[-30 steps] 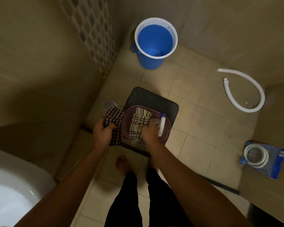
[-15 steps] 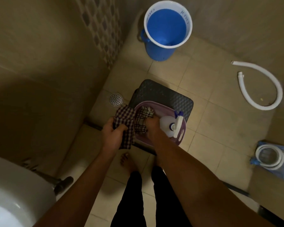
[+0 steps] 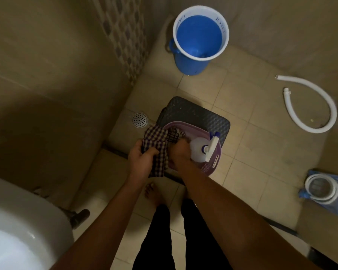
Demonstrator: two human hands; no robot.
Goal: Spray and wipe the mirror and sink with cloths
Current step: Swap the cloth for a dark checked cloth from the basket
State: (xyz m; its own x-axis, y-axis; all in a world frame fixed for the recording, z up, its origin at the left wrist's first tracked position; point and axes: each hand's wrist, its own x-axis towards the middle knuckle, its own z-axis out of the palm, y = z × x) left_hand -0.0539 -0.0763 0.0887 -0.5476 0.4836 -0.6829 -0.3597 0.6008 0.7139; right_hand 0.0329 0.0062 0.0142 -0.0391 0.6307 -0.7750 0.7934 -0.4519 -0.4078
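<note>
My left hand (image 3: 141, 159) grips a dark checked cloth (image 3: 157, 142) that hangs over the left rim of a purple basket (image 3: 213, 166). My right hand (image 3: 180, 152) reaches down into the basket and its fingers curl on a lighter checked cloth (image 3: 176, 133), mostly hidden behind the dark one. A white spray bottle (image 3: 200, 150) with a blue and white trigger lies in the basket just right of my right hand. The white sink (image 3: 21, 230) fills the bottom left corner. No mirror is in view.
The basket stands on a dark stool (image 3: 195, 114) on the tiled floor. A blue bucket (image 3: 200, 38) holding water stands in the far corner. A white hose (image 3: 312, 106) and a bagged hose coil (image 3: 322, 191) lie to the right. A floor drain (image 3: 140, 119) is left of the stool.
My right hand has pushed the light cloth deeper into the basket, and the spray bottle has come into fuller view. My left hand has brought the dark cloth closer to the right hand.
</note>
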